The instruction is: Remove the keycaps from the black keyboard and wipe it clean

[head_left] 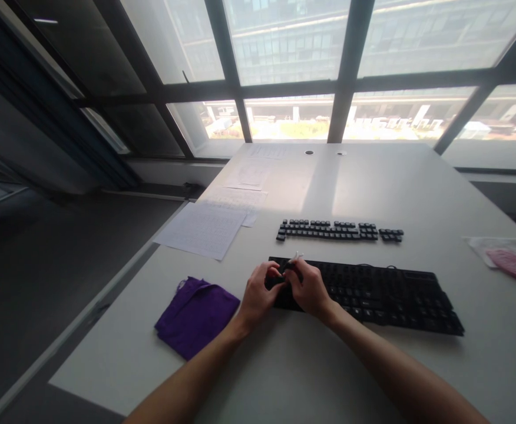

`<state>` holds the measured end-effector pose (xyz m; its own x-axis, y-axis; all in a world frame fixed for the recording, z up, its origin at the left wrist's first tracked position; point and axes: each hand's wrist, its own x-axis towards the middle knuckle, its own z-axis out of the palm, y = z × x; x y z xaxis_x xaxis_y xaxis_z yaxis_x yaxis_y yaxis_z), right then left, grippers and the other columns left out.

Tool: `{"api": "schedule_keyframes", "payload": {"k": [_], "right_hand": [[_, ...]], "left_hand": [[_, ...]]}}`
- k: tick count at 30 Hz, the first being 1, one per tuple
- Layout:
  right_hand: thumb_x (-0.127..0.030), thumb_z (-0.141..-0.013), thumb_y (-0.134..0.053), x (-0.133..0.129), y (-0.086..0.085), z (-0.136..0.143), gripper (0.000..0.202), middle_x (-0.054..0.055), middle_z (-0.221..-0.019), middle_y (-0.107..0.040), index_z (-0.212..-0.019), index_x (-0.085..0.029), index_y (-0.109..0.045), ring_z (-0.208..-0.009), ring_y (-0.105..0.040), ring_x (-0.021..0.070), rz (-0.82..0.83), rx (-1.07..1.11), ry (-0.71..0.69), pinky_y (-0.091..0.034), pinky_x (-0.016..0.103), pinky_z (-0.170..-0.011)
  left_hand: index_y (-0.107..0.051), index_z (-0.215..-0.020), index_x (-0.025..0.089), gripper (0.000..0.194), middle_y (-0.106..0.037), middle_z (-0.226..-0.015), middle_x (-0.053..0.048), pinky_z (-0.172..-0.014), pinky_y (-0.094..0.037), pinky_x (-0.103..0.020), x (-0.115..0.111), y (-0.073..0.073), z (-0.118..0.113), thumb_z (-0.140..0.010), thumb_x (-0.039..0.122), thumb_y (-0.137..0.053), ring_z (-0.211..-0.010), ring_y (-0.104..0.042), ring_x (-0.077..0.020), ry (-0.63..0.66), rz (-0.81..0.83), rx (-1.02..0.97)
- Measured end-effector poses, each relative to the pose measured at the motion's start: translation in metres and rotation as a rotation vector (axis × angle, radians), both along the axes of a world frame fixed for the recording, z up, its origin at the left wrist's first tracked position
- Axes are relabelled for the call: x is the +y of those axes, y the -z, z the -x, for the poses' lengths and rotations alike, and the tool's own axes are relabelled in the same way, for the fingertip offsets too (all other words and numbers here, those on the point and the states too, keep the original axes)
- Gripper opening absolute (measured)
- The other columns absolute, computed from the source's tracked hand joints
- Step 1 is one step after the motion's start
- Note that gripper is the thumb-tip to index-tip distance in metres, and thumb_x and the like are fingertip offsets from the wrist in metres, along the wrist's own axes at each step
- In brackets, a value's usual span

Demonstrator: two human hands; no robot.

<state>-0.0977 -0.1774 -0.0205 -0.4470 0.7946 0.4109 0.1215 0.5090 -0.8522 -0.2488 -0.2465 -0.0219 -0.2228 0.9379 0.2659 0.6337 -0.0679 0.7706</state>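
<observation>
A black keyboard [373, 294] lies on the white table. Over its left end, my left hand [260, 291] and my right hand [306, 285] are close together with bent fingers. Both hands pinch at something small and dark between them, too hidden to name. A small white tip [297, 255] sticks up just beyond the fingers of my right hand. Behind the keyboard, loose black keycaps [328, 231] stand in rows.
A folded purple cloth bag [196, 318] lies left of my left hand. Written paper sheets [205, 228] are spread at the table's left edge. At the right lies a pink brush-like object [512, 263] on clear plastic. Windows rise behind the table [386, 182].
</observation>
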Motion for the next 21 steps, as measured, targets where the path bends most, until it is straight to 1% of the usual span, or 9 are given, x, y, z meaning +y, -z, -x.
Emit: {"api": "schedule_keyframes", "payload": {"k": [2, 4, 7, 9, 11, 13, 16, 19, 21], "right_hand": [[-0.020, -0.094, -0.053, 0.002, 0.000, 0.000, 0.006, 0.001, -0.072, -0.068, -0.090, -0.021, -0.057, -0.064, -0.066, 0.0186, 0.121, 0.025, 0.024, -0.049, 0.028, -0.063], [-0.023, -0.094, -0.054, 0.004, 0.000, 0.001, 0.005, 0.001, -0.070, -0.069, -0.090, -0.021, -0.056, -0.063, -0.068, 0.0189, 0.216, 0.065, 0.035, -0.050, 0.028, -0.062], [-0.025, -0.094, -0.054, 0.006, 0.000, 0.002, 0.007, 0.002, -0.071, -0.070, -0.089, -0.021, -0.055, -0.062, -0.068, 0.0190, 0.279, 0.117, 0.047, -0.052, 0.028, -0.062], [-0.026, -0.094, -0.053, 0.007, 0.000, 0.003, 0.008, 0.002, -0.071, -0.070, -0.088, -0.021, -0.055, -0.062, -0.068, 0.0188, 0.284, 0.135, 0.059, -0.051, 0.029, -0.062], [-0.026, -0.094, -0.053, 0.008, 0.001, 0.003, 0.008, 0.002, -0.071, -0.069, -0.087, -0.021, -0.055, -0.062, -0.067, 0.0186, 0.283, 0.149, 0.077, -0.051, 0.029, -0.062], [-0.026, -0.094, -0.054, 0.009, 0.002, 0.003, 0.008, 0.002, -0.071, -0.069, -0.087, -0.021, -0.055, -0.062, -0.067, 0.0189, 0.288, 0.164, 0.090, -0.051, 0.029, -0.063], [-0.027, -0.093, -0.055, 0.009, 0.004, 0.004, 0.007, 0.002, -0.071, -0.069, -0.088, -0.021, -0.055, -0.063, -0.067, 0.0193, 0.296, 0.182, 0.089, -0.051, 0.030, -0.063], [-0.027, -0.093, -0.055, 0.009, 0.005, 0.004, 0.007, 0.002, -0.072, -0.069, -0.090, -0.021, -0.055, -0.064, -0.067, 0.0193, 0.300, 0.204, 0.083, -0.051, 0.029, -0.063], [-0.027, -0.093, -0.055, 0.008, 0.004, 0.004, 0.007, 0.002, -0.071, -0.069, -0.092, -0.021, -0.056, -0.063, -0.067, 0.0190, 0.307, 0.221, 0.079, -0.051, 0.029, -0.062]], "left_hand": [[-0.060, -0.112, 0.025, 0.033, -0.068, -0.093, 0.000, -0.079, -0.052, -0.031, 0.000, 0.000, 0.001, -0.082, 0.013, -0.068, -0.085, -0.064, -0.0172, 0.035, -0.033, 0.005], [-0.062, -0.108, 0.025, 0.025, -0.069, -0.097, -0.002, -0.083, -0.052, -0.032, -0.001, -0.001, 0.002, -0.086, 0.014, -0.065, -0.089, -0.065, -0.0181, 0.096, -0.090, 0.048], [-0.067, -0.102, 0.024, 0.013, -0.068, -0.106, -0.006, -0.091, -0.052, -0.036, -0.001, -0.002, 0.003, -0.090, 0.018, -0.064, -0.101, -0.064, -0.0210, 0.144, -0.184, 0.101], [-0.068, -0.099, 0.023, 0.010, -0.068, -0.107, -0.007, -0.090, -0.052, -0.036, -0.002, -0.003, 0.003, -0.091, 0.020, -0.065, -0.102, -0.064, -0.0215, 0.128, -0.229, 0.099], [-0.069, -0.096, 0.022, 0.007, -0.068, -0.103, -0.006, -0.084, -0.054, -0.034, -0.001, -0.006, 0.003, -0.089, 0.022, -0.067, -0.095, -0.065, -0.0202, 0.091, -0.236, 0.068], [-0.069, -0.095, 0.022, 0.009, -0.069, -0.095, -0.004, -0.077, -0.054, -0.031, 0.004, -0.012, 0.005, -0.087, 0.023, -0.071, -0.084, -0.065, -0.0180, 0.038, -0.217, 0.027], [-0.070, -0.101, 0.022, 0.018, -0.072, -0.088, -0.001, -0.073, -0.054, -0.029, 0.024, -0.025, 0.013, -0.083, 0.024, -0.075, -0.074, -0.065, -0.0155, 0.001, -0.188, 0.005], [-0.074, -0.092, 0.022, 0.010, -0.074, -0.090, -0.002, -0.073, -0.053, -0.029, 0.058, -0.032, 0.023, -0.083, 0.026, -0.076, -0.073, -0.064, -0.0154, 0.087, -0.183, 0.099], [-0.075, -0.087, 0.022, 0.010, -0.075, -0.087, -0.002, -0.073, -0.053, -0.031, 0.085, -0.030, 0.029, -0.080, 0.028, -0.078, -0.073, -0.063, -0.0171, 0.131, -0.194, 0.213]]}}
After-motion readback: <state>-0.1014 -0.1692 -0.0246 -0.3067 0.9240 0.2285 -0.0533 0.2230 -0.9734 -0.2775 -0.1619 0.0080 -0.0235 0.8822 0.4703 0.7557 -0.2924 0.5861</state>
